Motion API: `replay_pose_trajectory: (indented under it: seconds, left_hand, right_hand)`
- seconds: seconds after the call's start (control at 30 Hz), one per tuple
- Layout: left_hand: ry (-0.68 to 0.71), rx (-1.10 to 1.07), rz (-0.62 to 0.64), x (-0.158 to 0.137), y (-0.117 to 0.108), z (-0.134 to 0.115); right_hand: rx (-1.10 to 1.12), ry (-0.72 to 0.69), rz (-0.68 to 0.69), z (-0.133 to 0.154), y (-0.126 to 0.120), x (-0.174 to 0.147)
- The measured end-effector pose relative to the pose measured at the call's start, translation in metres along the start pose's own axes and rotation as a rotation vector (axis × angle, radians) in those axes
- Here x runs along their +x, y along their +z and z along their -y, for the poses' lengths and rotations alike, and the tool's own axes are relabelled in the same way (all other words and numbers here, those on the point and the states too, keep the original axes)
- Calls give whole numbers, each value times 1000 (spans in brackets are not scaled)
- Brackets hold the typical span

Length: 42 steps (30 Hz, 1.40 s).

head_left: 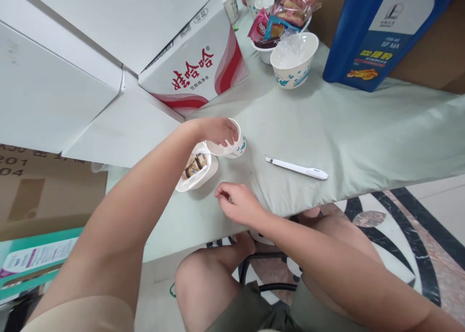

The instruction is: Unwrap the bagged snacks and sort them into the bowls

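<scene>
My left hand is over the mouth of a white paper bowl with a blue leaf print. Its fingers point down inside the rim, slightly apart, and nothing shows in them. Partly behind my left forearm, a white oval dish touches or nearly touches the bowl; it holds several wrapped brown snacks. My right hand rests near the table's front edge, fingers loosely curled with nothing visible in them. To its right lies a slim white cutter with a small metal tip.
A white and red carton stands behind the bowl, with white boxes to the left. Farther back are another printed paper bowl, a bowl of packaged snacks, and a large blue jug. A pale green cloth covers the table.
</scene>
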<state>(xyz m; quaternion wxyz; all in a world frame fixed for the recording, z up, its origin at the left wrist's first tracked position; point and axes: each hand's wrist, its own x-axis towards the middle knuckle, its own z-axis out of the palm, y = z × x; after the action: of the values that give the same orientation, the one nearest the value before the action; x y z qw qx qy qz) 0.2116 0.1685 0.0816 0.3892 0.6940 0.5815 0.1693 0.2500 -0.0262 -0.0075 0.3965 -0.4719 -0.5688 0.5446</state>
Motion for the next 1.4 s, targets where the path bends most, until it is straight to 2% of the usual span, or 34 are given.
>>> replay_pose_trajectory:
  seconds: [0.03, 0.07, 0.1, 0.17, 0.23, 0.33, 0.47, 0.6, 0.77, 0.93, 1.03, 1.1, 1.17, 1.27, 1.4]
  left_hand:
    - [-47, 63, 79, -9, -9, -9]
    - [-77, 206, 219, -19, -18, -17]
    - [-52, 268, 245, -31, -28, -23]
    - [41, 287, 156, -56, -45, -24]
    - [121, 256, -10, -80, -61, -8]
    - [85, 199, -232, -113, -83, 43]
    - [-54, 80, -421, -160, -106, 133]
    - [-258, 54, -474, -215, -114, 212]
    - [-377, 63, -539, -260, -115, 277]
    - [-373, 144, -658, -258, -137, 314]
    - [-355, 435, -770, -241, -159, 327]
    - [-437, 630, -803, -228, -174, 332]
    - [-594, 704, -776, -217, -187, 336]
    - [-782, 699, -649, -207, -201, 339]
    - [-786, 762, -545, -208, -208, 336]
  right_hand:
    - [5, 1, 4, 0, 0, -1]
    - [10, 3, 10, -1, 1, -1]
    - [16, 3, 14, -2, 1, -2]
    - [20, 2, 16, -4, 3, -3]
    - [11, -5, 12, -6, 5, -4]
    - [-24, -42, 15, -7, 9, -4]
    - [-89, -59, 78, -8, 21, -6]
    - [-166, -81, 143, -11, 42, -10]
    - [-301, -104, 213, -15, 73, -13]
    - [-399, -126, 266, -16, 95, -6]
    - [-456, -136, 271, -17, 104, -1]
    - [-482, -144, 268, -18, 108, 2]
    - [-500, -150, 266, -18, 110, 4]
    - [-511, -159, 263, -18, 111, 5]
    - [-495, -165, 265, -18, 110, 5]
